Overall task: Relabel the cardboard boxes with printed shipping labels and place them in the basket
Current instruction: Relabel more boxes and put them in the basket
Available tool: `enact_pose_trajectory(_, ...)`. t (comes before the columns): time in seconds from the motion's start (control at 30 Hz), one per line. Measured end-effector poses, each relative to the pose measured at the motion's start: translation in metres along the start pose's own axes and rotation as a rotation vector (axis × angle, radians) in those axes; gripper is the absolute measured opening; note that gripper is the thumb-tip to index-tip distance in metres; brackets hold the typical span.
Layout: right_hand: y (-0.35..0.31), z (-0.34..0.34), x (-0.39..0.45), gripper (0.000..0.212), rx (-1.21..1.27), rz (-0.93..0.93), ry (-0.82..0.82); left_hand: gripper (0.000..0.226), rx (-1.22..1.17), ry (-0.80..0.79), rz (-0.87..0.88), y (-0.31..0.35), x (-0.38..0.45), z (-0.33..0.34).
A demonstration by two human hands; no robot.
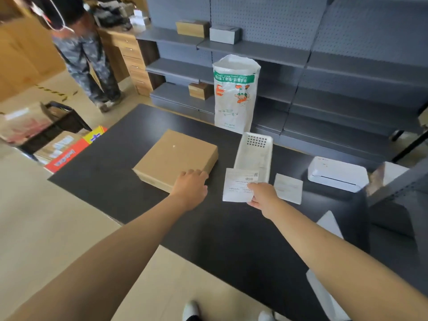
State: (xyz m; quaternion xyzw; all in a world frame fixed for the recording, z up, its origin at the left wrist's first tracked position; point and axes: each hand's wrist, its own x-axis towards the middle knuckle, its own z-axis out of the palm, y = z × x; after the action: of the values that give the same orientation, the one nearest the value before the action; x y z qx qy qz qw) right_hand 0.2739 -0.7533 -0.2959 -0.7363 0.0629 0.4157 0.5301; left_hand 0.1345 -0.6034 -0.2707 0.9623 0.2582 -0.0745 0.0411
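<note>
A flat brown cardboard box lies on the black table. My left hand rests on the box's near right corner, its fingers curled over the edge. My right hand pinches a printed shipping label by its lower right side and holds it just above the table, to the right of the box. A white plastic basket lies behind the label. A second white sheet lies flat to the right of my hand.
A white label printer sits at the table's right. A tall white printed sack stands behind the table against grey shelves that hold small boxes. A person stands at far left. Stacked cartons and a cart stand left of the table.
</note>
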Motion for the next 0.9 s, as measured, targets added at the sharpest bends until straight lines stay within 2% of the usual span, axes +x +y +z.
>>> enact_pose_trajectory(0.03,-0.003,0.030,0.000,0.031,-0.011,-0.007,0.017,0.036,0.008,0.005,0.004,-0.031,-0.003,-0.002)
enact_pose_trajectory(0.23,-0.010,0.096,-0.003,0.017,-0.036,-0.067,0.018,0.037,0.021,-0.020,-0.014,-0.109,-0.003,-0.007)
enact_pose_trajectory(0.57,-0.051,0.171,0.042,0.036,0.049,-0.059,0.062,0.038,0.088,-0.018,-0.038,-0.178,0.055,-0.011)
enact_pose_trajectory(0.7,-0.054,0.201,0.061,0.047,0.026,-0.064,0.149,0.037,0.055,0.002,-0.024,-0.209,0.084,-0.008)
enact_pose_trajectory(0.9,-0.061,0.246,0.088,0.033,-0.004,-0.032,0.247,0.041,0.055,-0.058,0.088,-0.257,0.139,0.006)
